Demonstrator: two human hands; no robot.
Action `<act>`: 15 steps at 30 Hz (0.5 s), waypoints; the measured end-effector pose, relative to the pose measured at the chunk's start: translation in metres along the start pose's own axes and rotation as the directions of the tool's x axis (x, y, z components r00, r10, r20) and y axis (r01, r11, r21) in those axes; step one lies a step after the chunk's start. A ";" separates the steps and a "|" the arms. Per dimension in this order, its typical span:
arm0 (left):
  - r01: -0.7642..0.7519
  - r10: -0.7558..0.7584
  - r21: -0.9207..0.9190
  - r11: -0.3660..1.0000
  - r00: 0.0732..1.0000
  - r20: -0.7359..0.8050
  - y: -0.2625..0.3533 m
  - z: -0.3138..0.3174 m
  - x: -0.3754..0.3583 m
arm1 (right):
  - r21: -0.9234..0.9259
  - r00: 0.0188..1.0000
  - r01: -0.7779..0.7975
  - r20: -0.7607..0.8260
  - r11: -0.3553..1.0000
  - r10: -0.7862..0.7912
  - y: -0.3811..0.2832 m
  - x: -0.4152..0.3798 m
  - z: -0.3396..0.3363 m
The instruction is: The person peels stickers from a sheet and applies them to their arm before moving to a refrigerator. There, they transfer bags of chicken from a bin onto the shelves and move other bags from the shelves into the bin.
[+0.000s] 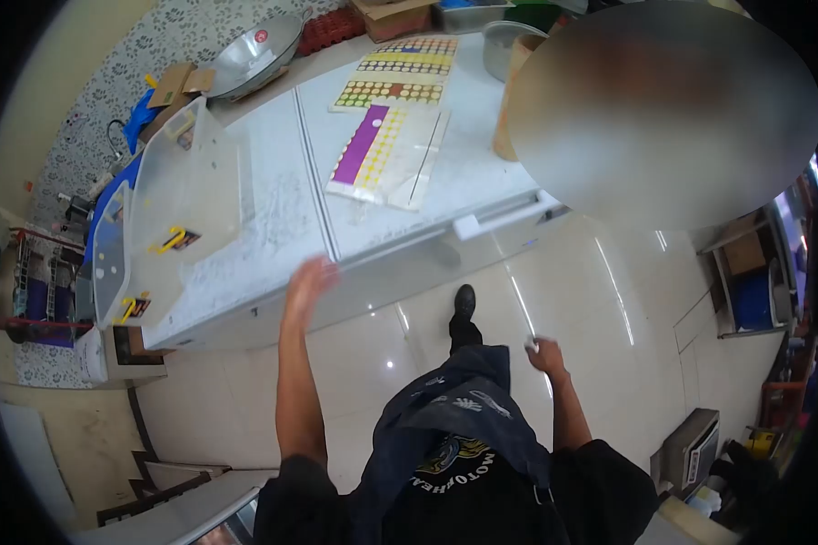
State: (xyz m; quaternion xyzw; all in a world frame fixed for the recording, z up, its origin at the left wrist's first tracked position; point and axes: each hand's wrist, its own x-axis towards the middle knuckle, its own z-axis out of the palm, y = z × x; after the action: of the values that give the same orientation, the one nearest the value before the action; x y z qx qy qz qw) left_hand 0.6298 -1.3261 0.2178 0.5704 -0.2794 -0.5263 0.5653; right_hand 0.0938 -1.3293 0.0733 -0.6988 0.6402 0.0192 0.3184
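My left hand (311, 283), blurred by motion, hangs at the front edge of a white chest freezer (273, 195); its fingers are smeared. My right hand (545, 355) is over the tiled floor to the right of my body, its fingers curled round something small and whitish that I cannot make out. On the freezer top lie sheets of round stickers, one with a purple block (359, 150) and another with yellow and green rows (400, 77). A clear plastic bin (186, 195) with yellow latches stands on the left of the top.
A metal wok (259, 54), a cardboard box (395, 18) and a metal pot (509, 50) stand along the back. A large blurred patch covers the upper right. A shelf rack (750, 272) is at the right, and my shoe (464, 302) is on the floor.
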 end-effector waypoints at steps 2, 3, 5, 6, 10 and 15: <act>-0.105 0.183 0.410 0.906 0.971 -0.154 0.060 0.050 0.101 | 0.316 0.951 0.257 -0.251 0.913 -0.181 -0.085 0.078 -0.059; -0.161 0.342 0.586 0.794 0.916 -0.212 0.069 0.070 0.164 | 0.205 0.897 0.384 -0.313 0.900 -0.311 -0.123 0.118 -0.081; -0.041 0.456 0.847 0.529 0.856 -0.244 0.062 0.096 0.257 | 0.155 0.734 0.632 -0.433 0.759 -0.523 -0.197 0.182 -0.115; 0.060 0.458 0.910 0.410 0.850 -0.262 0.062 0.114 0.299 | 0.133 0.677 0.691 -0.464 0.710 -0.572 -0.228 0.216 -0.124; 0.451 -0.047 0.875 0.173 0.892 -0.451 0.076 0.164 0.338 | 0.026 0.560 0.799 -0.398 0.601 -0.727 -0.308 0.299 -0.137; 0.463 -0.078 0.878 0.123 0.886 -0.457 0.089 0.153 0.331 | 0.010 0.510 0.839 -0.359 0.543 -0.781 -0.321 0.329 -0.119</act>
State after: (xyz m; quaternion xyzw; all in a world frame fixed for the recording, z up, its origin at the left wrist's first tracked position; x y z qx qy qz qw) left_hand 0.6098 -1.7004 0.2373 0.9094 -0.3489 -0.2266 -0.0026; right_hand 0.3985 -1.6826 0.1603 -0.8779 0.2777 -0.3020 0.2470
